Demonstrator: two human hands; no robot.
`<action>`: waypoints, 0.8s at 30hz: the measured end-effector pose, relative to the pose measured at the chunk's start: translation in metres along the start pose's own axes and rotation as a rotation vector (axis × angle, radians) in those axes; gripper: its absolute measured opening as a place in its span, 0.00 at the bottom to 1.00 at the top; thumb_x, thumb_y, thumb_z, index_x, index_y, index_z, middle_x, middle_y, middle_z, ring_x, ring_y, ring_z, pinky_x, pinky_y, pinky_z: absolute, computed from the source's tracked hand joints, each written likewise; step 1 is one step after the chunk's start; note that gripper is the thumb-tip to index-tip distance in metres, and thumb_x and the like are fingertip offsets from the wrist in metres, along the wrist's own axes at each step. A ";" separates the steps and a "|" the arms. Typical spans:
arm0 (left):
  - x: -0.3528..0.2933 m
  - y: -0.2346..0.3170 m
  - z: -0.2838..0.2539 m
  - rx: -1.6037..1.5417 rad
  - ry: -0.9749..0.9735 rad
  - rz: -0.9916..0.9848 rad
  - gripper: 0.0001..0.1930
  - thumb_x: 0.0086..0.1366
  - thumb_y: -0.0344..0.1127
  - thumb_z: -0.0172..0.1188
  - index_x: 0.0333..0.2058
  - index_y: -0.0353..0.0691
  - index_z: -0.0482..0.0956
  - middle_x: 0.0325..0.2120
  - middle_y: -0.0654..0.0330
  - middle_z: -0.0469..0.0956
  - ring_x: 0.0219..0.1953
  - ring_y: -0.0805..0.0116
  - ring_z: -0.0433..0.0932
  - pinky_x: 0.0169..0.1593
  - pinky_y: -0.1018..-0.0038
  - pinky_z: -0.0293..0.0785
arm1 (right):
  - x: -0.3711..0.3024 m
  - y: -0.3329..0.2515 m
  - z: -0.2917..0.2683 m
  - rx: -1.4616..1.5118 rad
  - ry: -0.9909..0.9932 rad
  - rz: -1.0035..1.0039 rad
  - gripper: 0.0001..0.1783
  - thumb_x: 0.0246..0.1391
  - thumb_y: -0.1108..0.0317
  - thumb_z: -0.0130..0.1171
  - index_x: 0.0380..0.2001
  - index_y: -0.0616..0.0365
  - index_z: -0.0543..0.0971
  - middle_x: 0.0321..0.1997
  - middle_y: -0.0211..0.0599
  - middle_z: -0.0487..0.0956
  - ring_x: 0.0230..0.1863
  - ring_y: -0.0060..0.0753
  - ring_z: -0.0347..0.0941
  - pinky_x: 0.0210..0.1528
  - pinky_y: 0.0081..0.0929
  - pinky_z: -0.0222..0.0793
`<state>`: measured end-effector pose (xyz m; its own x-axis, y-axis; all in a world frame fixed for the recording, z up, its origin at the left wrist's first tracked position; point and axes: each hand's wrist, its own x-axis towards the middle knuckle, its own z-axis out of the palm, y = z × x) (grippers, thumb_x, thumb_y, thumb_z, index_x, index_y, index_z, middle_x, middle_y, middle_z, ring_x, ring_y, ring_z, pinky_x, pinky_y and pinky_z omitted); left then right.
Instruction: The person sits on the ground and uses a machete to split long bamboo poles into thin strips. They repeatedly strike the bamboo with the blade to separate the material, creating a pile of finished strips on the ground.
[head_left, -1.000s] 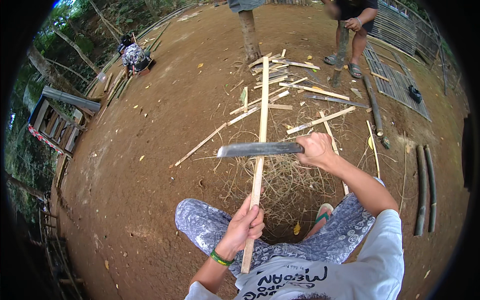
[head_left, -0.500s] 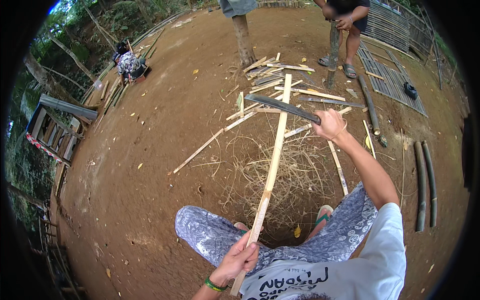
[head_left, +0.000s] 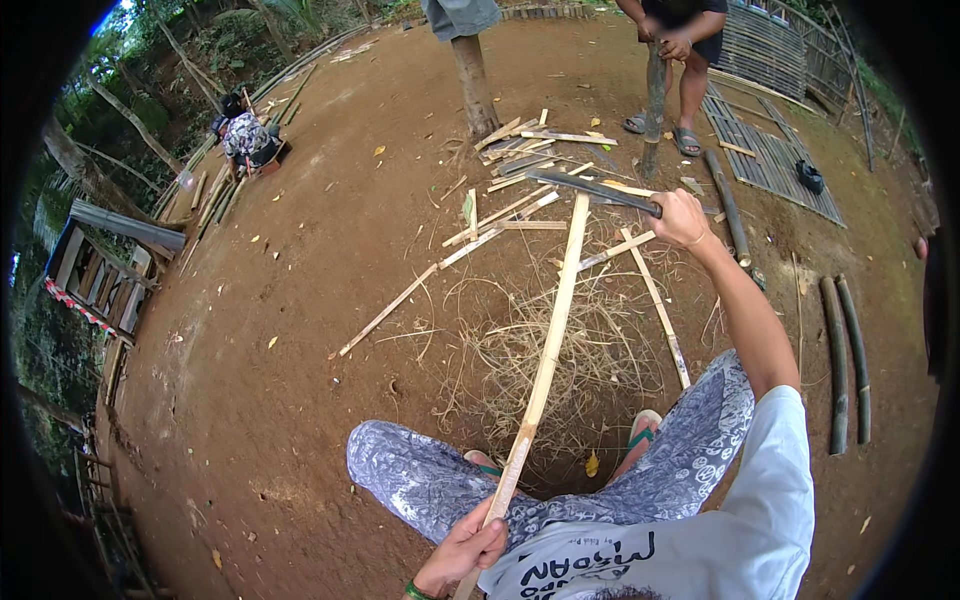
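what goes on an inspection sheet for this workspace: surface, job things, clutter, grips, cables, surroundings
Surface: bare brown earth with scattered leaves.
Job's things: long pale strip, slightly bowed; dark-bladed knife across its far end, contact unclear.
Clutter: heap of curly shavings beneath the strip; loose strips scattered beyond.
Grips: left grip closed around the strip's near part; right grip closed on the knife's handle.
Cables: nothing seen.
Surroundings: standing person holding an upright pole; slatted panel and two dark poles at right.

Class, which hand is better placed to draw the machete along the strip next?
Right hand, probably: it grips the machete, blade by the far end of the strip; the left hand holds its nearer part.
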<state>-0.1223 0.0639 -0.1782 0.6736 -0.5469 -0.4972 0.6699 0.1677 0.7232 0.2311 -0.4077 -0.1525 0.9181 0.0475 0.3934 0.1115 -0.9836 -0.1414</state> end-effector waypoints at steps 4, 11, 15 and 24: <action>0.010 -0.001 -0.012 -0.089 -0.008 -0.006 0.21 0.78 0.34 0.40 0.67 0.41 0.56 0.21 0.67 0.59 0.17 0.80 0.56 0.20 0.82 0.54 | 0.001 0.009 0.016 0.053 0.068 0.181 0.13 0.46 0.61 0.61 0.28 0.60 0.84 0.27 0.58 0.81 0.31 0.64 0.78 0.40 0.53 0.74; 0.034 0.020 -0.007 -0.142 0.148 0.163 0.17 0.77 0.37 0.41 0.58 0.36 0.66 0.22 0.64 0.64 0.18 0.75 0.62 0.22 0.79 0.62 | -0.037 -0.034 0.015 0.345 0.095 0.198 0.14 0.50 0.60 0.60 0.23 0.61 0.81 0.18 0.54 0.77 0.24 0.59 0.75 0.32 0.48 0.69; 0.071 0.034 -0.021 -0.260 0.029 0.179 0.15 0.78 0.43 0.37 0.46 0.39 0.69 0.19 0.67 0.62 0.17 0.77 0.62 0.21 0.81 0.61 | -0.075 -0.109 0.013 0.406 -0.065 -0.117 0.10 0.49 0.64 0.59 0.18 0.55 0.79 0.08 0.35 0.69 0.10 0.34 0.65 0.18 0.37 0.65; 0.106 0.060 0.012 -0.129 0.092 0.149 0.22 0.78 0.55 0.34 0.31 0.45 0.61 0.13 0.71 0.55 0.09 0.81 0.51 0.12 0.83 0.49 | -0.141 -0.181 0.002 0.391 -0.047 -0.518 0.04 0.36 0.68 0.59 0.19 0.53 0.76 0.17 0.35 0.78 0.15 0.41 0.75 0.20 0.41 0.69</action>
<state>-0.0142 0.0059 -0.1819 0.7897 -0.4323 -0.4352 0.5913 0.3475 0.7277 0.0824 -0.2359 -0.1840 0.7230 0.5146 0.4609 0.6663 -0.6958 -0.2681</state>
